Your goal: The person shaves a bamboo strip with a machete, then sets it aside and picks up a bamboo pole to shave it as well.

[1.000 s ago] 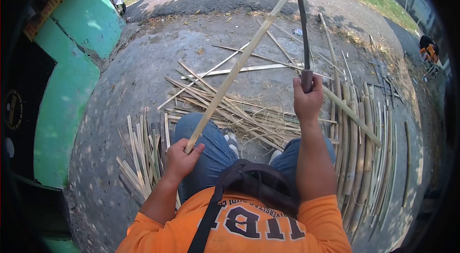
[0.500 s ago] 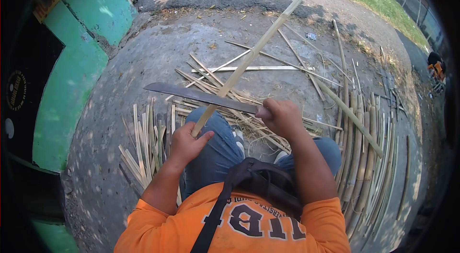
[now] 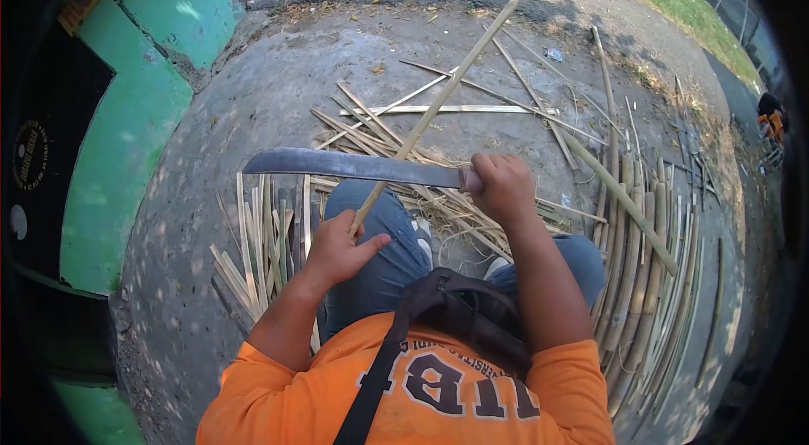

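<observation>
My left hand (image 3: pixel 339 253) is closed round the near end of a long bamboo strip (image 3: pixel 448 89), which slants up and away to the right. In my right hand (image 3: pixel 503 189) is the handle of a machete (image 3: pixel 354 168). Its broad dark blade lies crosswise over the strip, a little beyond my left fingers, with the tip pointing left. Both hands are held in front of my knees, above a heap of split bamboo strips (image 3: pixel 447 211) on the ground.
More split strips (image 3: pixel 253 234) stand bunched at the left. Bamboo poles (image 3: pixel 628 276) lie side by side at the right, one thicker piece (image 3: pixel 619 201) slanting across them. A green wall (image 3: pixel 126 184) rises on the left. Grass and a paved path lie farther out.
The machete blade has turned to show more of its flat side and sits nearly level. The bamboo strip now appears narrower, turned on its edge. Both hands remain in nearly the same place.
</observation>
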